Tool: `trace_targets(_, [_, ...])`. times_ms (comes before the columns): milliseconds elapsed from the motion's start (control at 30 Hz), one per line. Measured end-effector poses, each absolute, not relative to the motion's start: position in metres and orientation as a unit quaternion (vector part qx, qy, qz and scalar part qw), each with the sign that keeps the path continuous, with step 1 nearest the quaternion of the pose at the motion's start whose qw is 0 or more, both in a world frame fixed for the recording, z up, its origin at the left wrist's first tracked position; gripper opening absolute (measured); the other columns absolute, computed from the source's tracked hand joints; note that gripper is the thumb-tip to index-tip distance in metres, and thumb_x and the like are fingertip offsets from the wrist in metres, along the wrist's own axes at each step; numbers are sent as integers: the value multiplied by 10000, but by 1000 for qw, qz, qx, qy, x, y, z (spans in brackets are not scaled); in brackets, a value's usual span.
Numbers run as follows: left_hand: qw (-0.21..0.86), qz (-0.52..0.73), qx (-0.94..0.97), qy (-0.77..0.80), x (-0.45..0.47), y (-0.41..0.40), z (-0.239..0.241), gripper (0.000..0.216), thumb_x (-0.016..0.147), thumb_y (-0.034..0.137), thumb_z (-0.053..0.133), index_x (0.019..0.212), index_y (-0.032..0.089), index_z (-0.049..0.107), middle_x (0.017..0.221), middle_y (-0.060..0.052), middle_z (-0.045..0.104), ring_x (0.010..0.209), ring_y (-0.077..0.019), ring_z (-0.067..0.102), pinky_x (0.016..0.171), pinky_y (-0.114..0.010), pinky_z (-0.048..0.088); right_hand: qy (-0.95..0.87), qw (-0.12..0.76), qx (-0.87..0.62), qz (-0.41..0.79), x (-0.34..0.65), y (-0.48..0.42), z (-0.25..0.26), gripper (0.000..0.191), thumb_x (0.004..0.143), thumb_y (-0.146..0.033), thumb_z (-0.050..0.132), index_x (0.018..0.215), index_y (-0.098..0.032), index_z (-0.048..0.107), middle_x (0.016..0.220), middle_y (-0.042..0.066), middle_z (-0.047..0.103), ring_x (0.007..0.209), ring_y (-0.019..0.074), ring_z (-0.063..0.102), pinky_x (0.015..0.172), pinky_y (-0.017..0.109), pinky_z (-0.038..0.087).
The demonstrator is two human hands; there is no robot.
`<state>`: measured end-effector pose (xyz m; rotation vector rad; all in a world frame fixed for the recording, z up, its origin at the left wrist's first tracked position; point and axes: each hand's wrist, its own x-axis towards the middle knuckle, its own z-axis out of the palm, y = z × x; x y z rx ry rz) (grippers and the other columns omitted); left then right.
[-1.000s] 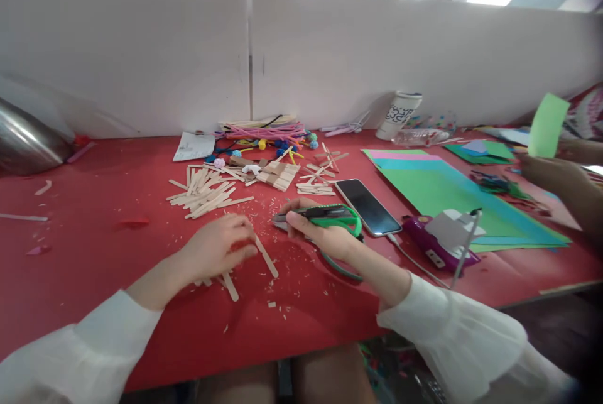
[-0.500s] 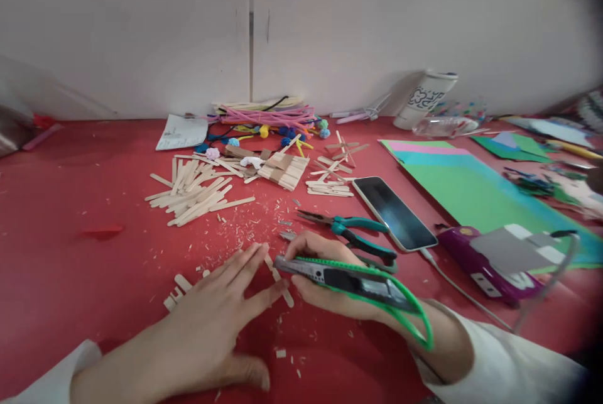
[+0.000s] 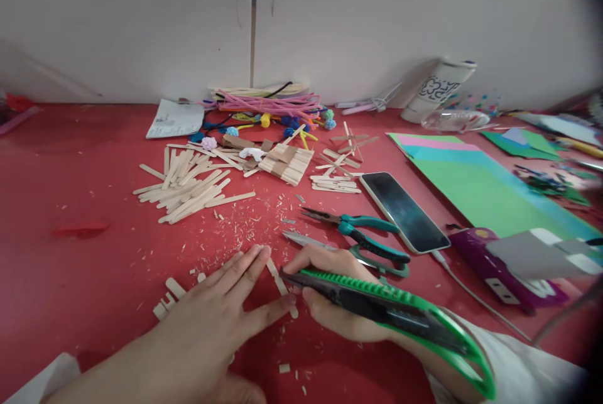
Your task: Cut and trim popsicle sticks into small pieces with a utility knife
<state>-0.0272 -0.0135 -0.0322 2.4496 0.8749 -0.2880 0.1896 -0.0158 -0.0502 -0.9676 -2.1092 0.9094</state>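
Observation:
My right hand [image 3: 339, 303] is closed around a green and black utility knife [image 3: 377, 306], its tip close to a notched wooden craft stick [image 3: 279, 278] on the table. Fingers spread, my left hand [image 3: 226, 310] lies flat and steadies that stick, its index finger touching the lower part. Short cut stick pieces [image 3: 164, 306] stick out beyond the left hand's outer side. Wood shavings are strewn around both hands. Just past the right hand rest scissors [image 3: 306, 240], partly hidden by it, and teal-handled needle-nose pliers [image 3: 353, 225].
A heap of craft sticks [image 3: 193, 187] and a taped bundle [image 3: 287, 162] lie ahead. Behind them are pipe cleaners [image 3: 268, 104]. To the right are a phone [image 3: 405, 212] on a cable, a purple packet [image 3: 504, 266], coloured paper [image 3: 480, 178] and a white tumbler [image 3: 438, 90].
The knife's back end has swung down and toward me, and its tip has shifted slightly along the stick. My left hand stays nearly in place; the view has moved a little.

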Motion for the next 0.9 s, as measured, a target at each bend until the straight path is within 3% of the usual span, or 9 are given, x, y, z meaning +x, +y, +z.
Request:
trace_targets(133, [263,-121,903,316,-26,-12,-33,920,593,568,754,1395,350,360,1527,-174,85,1346,-452,80,992,-648,273,-806,299,-367,355,190,-16,-49,170,746,-126,475,892,-196,526,755,8,634,593,104,591,541,196,464])
trace_targets(333, [270,-80,907,314,-28,-12,-36,862,566,554,777,1340,337,463,1531,-149,110,1347,-454,130,1001,-634,283,-804,297,-372,357,189,-18,-51,165,757,-130,464,891,-209,518,758,6,630,595,108,575,555,207,450])
trace_targets(533, [259,-73,910,314,-31,-14,-45,921,518,529,811,1346,342,453,1539,-136,98,1349,-462,112,1014,-642,262,-790,308,-383,367,183,-21,-53,187,705,-103,461,859,-199,502,615,-37,531,486,85,450,490,194,384])
trace_targets(733, [274,-92,906,311,-29,-12,-40,856,599,588,740,1356,318,447,1535,-156,98,1347,-463,99,1020,-651,235,-779,288,-388,398,175,-19,-51,185,681,-91,437,813,-209,490,564,-59,486,437,77,383,469,204,357])
trace_targets(900, [287,-89,900,316,-28,-12,-36,860,606,616,717,1362,321,435,1531,-171,75,1336,-488,99,987,-683,253,-737,271,-438,438,174,-16,-44,135,694,-121,450,780,-214,496,603,-44,543,486,91,471,499,210,399])
